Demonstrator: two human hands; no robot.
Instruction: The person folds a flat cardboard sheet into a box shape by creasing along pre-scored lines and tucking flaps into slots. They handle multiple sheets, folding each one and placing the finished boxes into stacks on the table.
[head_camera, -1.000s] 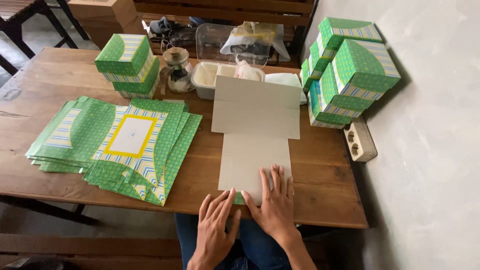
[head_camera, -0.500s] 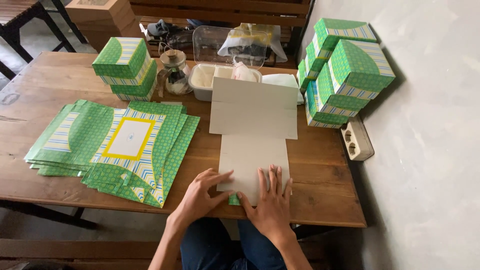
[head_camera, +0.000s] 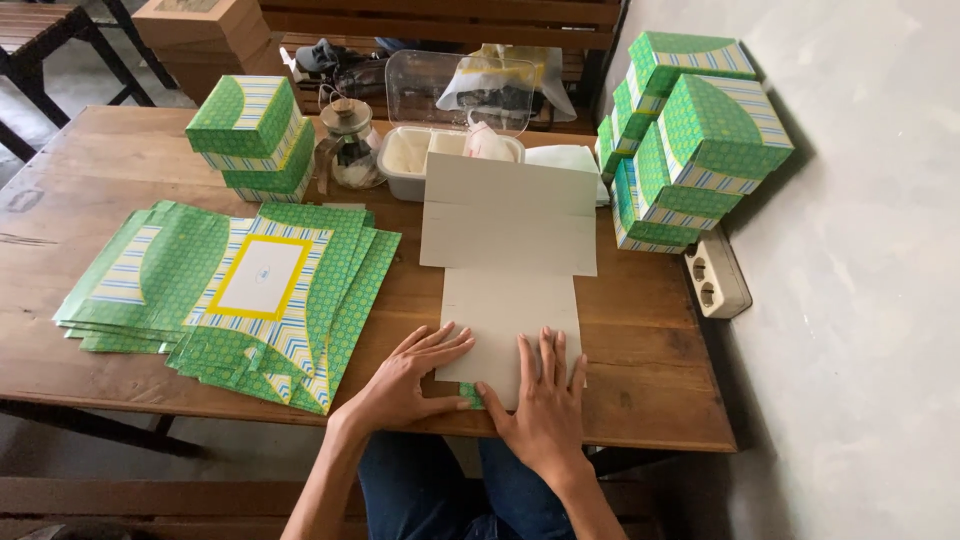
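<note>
Both hands lie on the near end of a flat cardboard sheet (head_camera: 508, 270), its plain grey-white inner side up, on the wooden table (head_camera: 650, 360) straight in front of the person. The left hand (head_camera: 405, 380) is spread, palm down, its fingers reaching across the sheet's near left edge; the right hand (head_camera: 540, 400) is also spread and pressed flat on the near right part, fingers pointing away from the body. Between the two hands, at the sheet's near edge, a small green printed corner (head_camera: 470, 397) peeks out, seemingly a flap turned under. The sheet looks light, thin and fairly stiff, with creases running across it beyond the fingertips; it would probably bend cleanly along those creases but dent or kink if gripped in the middle, so the edges and flaps nearest the hands seem the safest places to take hold. Its smooth surface may slide on the wood unless one palm pins it. To the left of the left hand lies a fanned stack of green patterned sheets (head_camera: 230, 285), print side up. Farther beyond it stand two folded green boxes (head_camera: 250, 135); beyond and to the right of the right hand rises a taller pile of boxes (head_camera: 690, 140), with a power strip (head_camera: 715, 275) beside it.
</note>
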